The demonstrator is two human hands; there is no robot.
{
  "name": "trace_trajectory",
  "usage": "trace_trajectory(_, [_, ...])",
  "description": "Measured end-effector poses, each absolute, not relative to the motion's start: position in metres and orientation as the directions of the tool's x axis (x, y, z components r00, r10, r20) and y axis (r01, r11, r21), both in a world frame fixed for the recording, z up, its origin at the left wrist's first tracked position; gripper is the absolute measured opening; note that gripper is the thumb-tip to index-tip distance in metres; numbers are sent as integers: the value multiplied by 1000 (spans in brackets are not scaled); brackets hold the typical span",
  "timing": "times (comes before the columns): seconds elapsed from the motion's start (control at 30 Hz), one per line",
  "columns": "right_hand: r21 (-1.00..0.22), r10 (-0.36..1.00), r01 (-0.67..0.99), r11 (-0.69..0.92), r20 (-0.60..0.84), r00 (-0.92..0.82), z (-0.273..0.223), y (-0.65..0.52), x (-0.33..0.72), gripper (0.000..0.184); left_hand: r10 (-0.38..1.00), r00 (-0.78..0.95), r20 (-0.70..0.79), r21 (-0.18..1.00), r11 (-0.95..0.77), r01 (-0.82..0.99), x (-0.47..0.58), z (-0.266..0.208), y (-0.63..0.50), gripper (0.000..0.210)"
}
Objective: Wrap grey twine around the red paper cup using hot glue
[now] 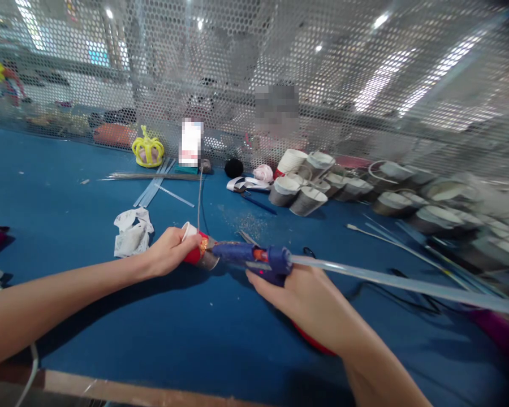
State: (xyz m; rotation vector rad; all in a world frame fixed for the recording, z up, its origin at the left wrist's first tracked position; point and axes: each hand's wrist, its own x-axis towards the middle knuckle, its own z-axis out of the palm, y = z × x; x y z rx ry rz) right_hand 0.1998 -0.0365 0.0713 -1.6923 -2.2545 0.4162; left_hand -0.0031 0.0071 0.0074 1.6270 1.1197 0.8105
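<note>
A red paper cup (192,255) with a white rim lies tilted in my left hand (172,250), whose fingers and thumb are wrapped round its rim end. Grey cord (208,259) covers its far end, and a strand of it runs up to a small grey ball (206,165) at the back. Wrapped round the handle of a blue hot glue gun (250,257), my right hand (307,297) points its nozzle at the cord-covered part. Whether the nozzle touches cannot be told. A long clear glue stick (390,281) sticks out behind the gun.
Several grey-wrapped cups (309,200) stand at the right back. A crumpled white wrapper (133,233), clear glue sticks (155,186), a yellow crown-shaped piece (148,151) and a phone (190,141) lie left of centre. Cables cross the right side. A perforated metal screen (229,62) closes the back.
</note>
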Motion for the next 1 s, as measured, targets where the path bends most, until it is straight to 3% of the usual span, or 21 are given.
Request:
trace_trajectory(0.17, [-726,981,685,64,-79,-175,75,-18,214,20,944,329,21,874,-178,452,-4,6,6,34])
trace_trajectory(0.23, [-816,987,573,71,-27,-161,71,-6,223,20,936,349,39,853,-213,476,-4,7,5,34])
trace_trajectory(0.33, [-860,998,509,37,55,21,61,14,237,21,912,396,105,820,-304,485,-3,10,2,34])
trace_trajectory(0.43, [-814,990,579,-40,48,136,51,32,245,20,888,438,138,791,-365,491,-3,11,-1,34])
trace_trajectory(0.77, [-530,974,821,-215,-52,221,24,60,247,30,840,507,193,716,-474,513,-3,10,-2,34])
trace_trajectory(0.9, [-419,981,895,-155,39,188,32,55,240,26,818,529,226,684,-520,512,-3,10,-3,31])
trace_trajectory(1.0, [-419,998,907,-29,41,51,42,43,223,31,787,557,265,661,-569,490,-4,10,-3,31])
